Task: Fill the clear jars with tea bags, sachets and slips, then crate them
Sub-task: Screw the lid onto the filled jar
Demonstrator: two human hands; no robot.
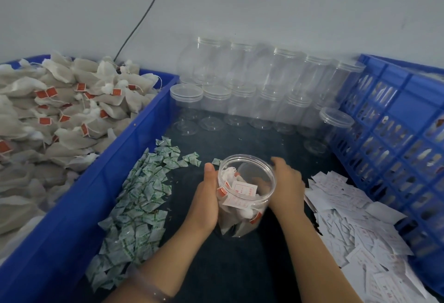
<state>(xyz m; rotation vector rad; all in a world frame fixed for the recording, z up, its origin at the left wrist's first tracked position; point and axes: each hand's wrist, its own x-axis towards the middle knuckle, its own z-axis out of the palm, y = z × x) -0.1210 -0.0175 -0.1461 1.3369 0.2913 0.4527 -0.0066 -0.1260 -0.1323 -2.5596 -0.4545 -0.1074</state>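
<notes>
A plain, pale grey-white wall point(240, 2) fills the upper half of the view, softly and evenly lit, with a few faint scuffs (mostly toward the right). A thin dark cable point(144, 14) slants down it from the top edge toward the lower left. Below lies a dark, slightly textured work surface point(240, 266).

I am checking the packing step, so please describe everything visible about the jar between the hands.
The jar looks like clear plastic: round, wide-mouthed, with no lid on. It is mouth up, on or just above the dark table. Inside lie grey tea bags with red tags and a white printed slip. The left hand and right hand grip its sides.
</notes>
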